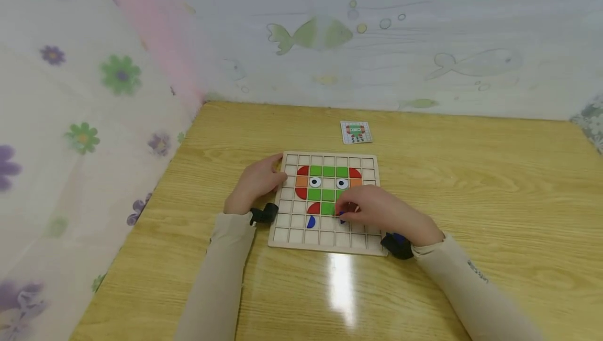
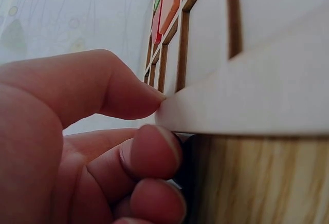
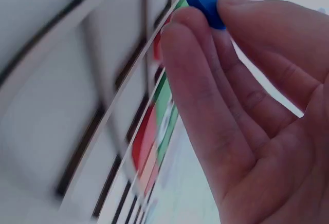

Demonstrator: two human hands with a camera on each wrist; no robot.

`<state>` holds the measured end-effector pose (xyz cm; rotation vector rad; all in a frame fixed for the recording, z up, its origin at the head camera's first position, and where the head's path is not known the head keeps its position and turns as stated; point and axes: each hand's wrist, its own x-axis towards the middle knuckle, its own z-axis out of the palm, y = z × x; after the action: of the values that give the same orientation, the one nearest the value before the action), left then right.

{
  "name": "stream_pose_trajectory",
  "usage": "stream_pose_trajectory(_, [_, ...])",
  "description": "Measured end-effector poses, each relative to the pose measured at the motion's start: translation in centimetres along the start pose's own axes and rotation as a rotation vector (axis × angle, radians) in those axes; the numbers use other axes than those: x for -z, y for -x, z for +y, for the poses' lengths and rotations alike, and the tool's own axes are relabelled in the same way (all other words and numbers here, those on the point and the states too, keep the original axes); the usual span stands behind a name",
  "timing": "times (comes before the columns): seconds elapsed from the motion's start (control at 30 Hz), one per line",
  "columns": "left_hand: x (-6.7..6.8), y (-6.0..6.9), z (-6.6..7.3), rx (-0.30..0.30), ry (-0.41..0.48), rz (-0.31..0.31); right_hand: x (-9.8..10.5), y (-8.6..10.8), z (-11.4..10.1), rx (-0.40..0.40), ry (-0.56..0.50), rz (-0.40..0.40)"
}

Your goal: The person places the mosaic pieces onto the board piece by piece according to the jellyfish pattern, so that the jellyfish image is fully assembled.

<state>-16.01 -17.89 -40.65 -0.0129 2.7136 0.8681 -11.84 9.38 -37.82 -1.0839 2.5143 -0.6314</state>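
A square wooden grid board (image 1: 294,236) lies on the table, bearing green squares (image 1: 328,171), red quarter-circle pieces (image 1: 301,193), orange squares and two eye pieces (image 1: 315,182). Below them on the board sits a blue half-round piece (image 1: 311,221). My right hand (image 1: 377,206) is over the lower right of the pattern, pinching another small blue piece (image 3: 204,3) between thumb and fingers. At the board's left edge, my left hand (image 1: 256,181) grips the rim, its thumb and curled fingers (image 2: 154,152) close about the edge.
Behind the board lies a small card (image 1: 356,132) printed with a similar pattern on a grid. Walls painted with fish and flowers border the table (image 1: 471,184) at the back and left. Each wrist wears a black strap device (image 1: 398,245).
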Motion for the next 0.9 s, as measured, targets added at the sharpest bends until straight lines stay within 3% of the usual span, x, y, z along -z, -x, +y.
stream_pose_trajectory(0.2, [-0.1,0.1,-0.2,-0.006,-0.006,0.003,-1.0,-1.6,-1.8,0.023,0.000,-0.022])
stream_pose_trajectory(0.43, [-0.1,0.1,-0.2,-0.008,-0.017,-0.007,-2.1,-2.8,-3.2,0.114,0.007,-0.031])
stream_pose_trajectory(0.9, [0.1,0.2,0.1,-0.009,-0.009,-0.005,-3.3,-2.9,-4.7,0.080,0.025,-0.017])
